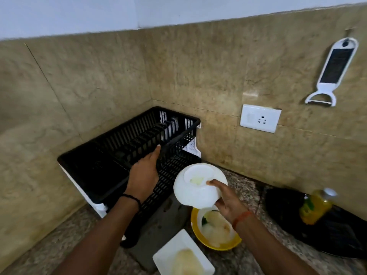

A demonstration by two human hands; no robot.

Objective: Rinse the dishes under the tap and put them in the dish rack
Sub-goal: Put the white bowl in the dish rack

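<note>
A black plastic dish rack [111,147] stands in the counter's corner on a white drip tray. My left hand [145,173] grips the rack's near rim, thumb on top. My right hand [226,197] holds a white bowl [196,187] upside down, just right of the rack and above the counter. Below it sits a yellow bowl [234,244] with white dishes and residue inside. A white square plate [168,255] with pale residue lies at the bottom edge. No tap is in view.
Right of the dishes lies a black pan [288,207] with a yellow liquid bottle [315,209] on it. On the tiled wall are a white socket [260,118] and a hanging white grater-peeler [333,72]. Speckled counter runs along the bottom.
</note>
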